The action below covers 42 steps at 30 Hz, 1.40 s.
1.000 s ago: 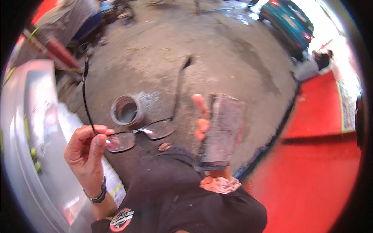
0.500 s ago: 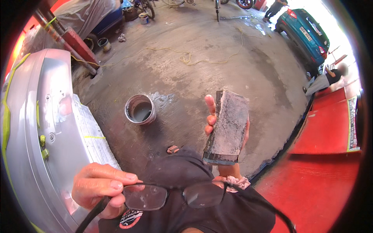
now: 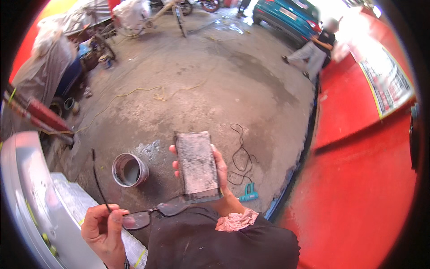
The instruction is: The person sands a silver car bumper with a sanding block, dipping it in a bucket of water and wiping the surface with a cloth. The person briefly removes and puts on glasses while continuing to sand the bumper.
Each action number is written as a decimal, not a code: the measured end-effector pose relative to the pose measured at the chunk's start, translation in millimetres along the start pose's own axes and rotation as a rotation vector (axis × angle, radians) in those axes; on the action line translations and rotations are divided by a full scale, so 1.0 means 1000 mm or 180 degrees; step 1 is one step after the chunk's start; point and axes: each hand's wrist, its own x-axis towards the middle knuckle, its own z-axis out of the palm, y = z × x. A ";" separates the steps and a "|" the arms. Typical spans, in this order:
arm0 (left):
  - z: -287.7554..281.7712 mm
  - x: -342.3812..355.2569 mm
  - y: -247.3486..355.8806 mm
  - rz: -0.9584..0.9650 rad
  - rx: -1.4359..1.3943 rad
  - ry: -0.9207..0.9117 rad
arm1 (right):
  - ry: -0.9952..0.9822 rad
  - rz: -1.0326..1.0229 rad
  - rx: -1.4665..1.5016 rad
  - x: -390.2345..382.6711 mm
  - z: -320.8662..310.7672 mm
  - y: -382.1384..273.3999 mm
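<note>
By the left hand [image 3: 104,231], one arm of the eyeglasses [image 3: 136,220] is being pinched near the hinge, the lenses being held just right of the fingertips. Toward the left edge of the floor [image 3: 201,103], a bucket [image 3: 142,172] of grey liquid is being supported. A dusty grey slab [image 3: 197,163] is being gripped from behind by the right hand [image 3: 221,170], fingers curled around its sides. Near the floor's right edge, a corded teal tool [image 3: 248,193] is being supported.

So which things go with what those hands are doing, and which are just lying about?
Goes with it:
- glasses, in the left hand
- rough grey block, in the right hand
- maybe the bucket of grey liquid, standing close by

Seemingly just about:
- yellow cord
- teal tool, on the floor
- bike
- teal car
</note>
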 end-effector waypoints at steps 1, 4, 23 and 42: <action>0.001 0.004 0.000 -0.0104 0.0000 -0.0025 | 0.0058 0.0025 0.0209 -0.005 -0.004 -0.001; -0.006 0.018 -0.014 0.0459 0.0508 0.0189 | 0.0212 -0.0093 0.0280 -0.019 0.008 -0.014; 0.000 -0.018 -0.023 -0.0375 -0.0003 0.0738 | -0.1141 0.0937 -0.0231 -0.002 0.024 0.012; -0.028 -0.079 -0.020 0.1258 -0.0505 0.0275 | -0.2599 0.2303 -0.0248 0.033 0.081 0.008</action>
